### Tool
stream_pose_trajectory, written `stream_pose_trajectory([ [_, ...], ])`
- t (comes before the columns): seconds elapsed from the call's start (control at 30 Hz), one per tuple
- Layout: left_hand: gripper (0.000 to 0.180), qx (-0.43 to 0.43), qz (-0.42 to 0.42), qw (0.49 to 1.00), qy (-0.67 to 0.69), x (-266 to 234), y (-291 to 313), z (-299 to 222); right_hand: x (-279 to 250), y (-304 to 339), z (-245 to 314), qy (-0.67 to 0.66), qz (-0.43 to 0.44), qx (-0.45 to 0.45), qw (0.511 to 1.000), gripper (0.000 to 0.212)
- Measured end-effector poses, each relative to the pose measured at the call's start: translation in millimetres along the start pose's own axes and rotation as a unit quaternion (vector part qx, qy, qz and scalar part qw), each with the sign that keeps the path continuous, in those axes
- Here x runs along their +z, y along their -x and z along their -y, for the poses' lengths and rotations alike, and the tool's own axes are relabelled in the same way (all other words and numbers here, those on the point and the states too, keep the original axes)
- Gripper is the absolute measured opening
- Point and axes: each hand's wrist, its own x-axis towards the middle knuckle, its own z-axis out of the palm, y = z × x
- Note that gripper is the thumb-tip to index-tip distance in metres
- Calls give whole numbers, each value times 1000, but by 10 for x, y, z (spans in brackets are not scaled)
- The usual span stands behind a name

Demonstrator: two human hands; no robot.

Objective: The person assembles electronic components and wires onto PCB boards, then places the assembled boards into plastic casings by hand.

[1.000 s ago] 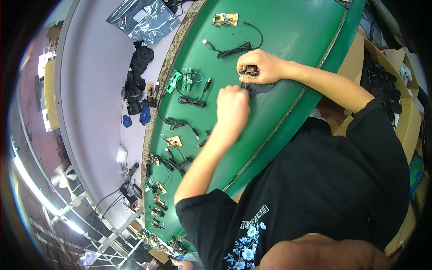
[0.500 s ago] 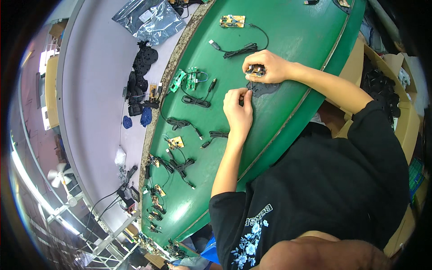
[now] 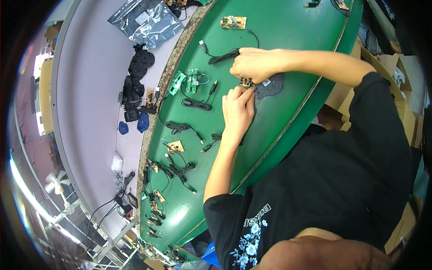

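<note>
Over the green table, my right hand [image 3: 257,64] is closed, knuckles up, around a small circuit board [image 3: 245,82] with dark parts on it. Most of that board is hidden by the fingers. My left hand [image 3: 238,105] is right below, its thumb and fingertips pinched together against the board's lower edge; what they grip is hidden. A dark grey flat moulded plate [image 3: 271,85] lies on the table by both hands, with a small pale patch on it. A coiled black cable [image 3: 223,57] with a plug lies beyond my right hand.
A yellowish circuit board [image 3: 233,22] lies at the far side. Green boards [image 3: 192,82] and several coiled cables [image 3: 195,103] spread leftward. Beyond the table's raised edge, a pale surface holds a silvery bag [image 3: 148,22] and black plastic parts [image 3: 141,63]. Cardboard boxes [image 3: 405,121] stand at the right.
My right hand has moved left and turned over, bringing the circuit board down against my left fingertips. More of the grey plate now shows. My left hand has hardly moved.
</note>
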Motion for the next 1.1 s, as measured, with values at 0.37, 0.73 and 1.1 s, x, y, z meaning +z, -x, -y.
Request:
stream_pose_trajectory([
  [0.37, 24, -90, 53, 988, 116, -64, -82, 24, -196, 8, 24, -16, 77, 62, 995, 34],
  [0.73, 31, -172, 105, 964, 171, -175, -246, 3, -132, 729, 2, -365, -34, 0, 930, 43],
  [1.1, 35, -179, 130, 962, 161, -180, -301, -2, 3, 776, 40, -226, -132, -72, 962, 41],
])
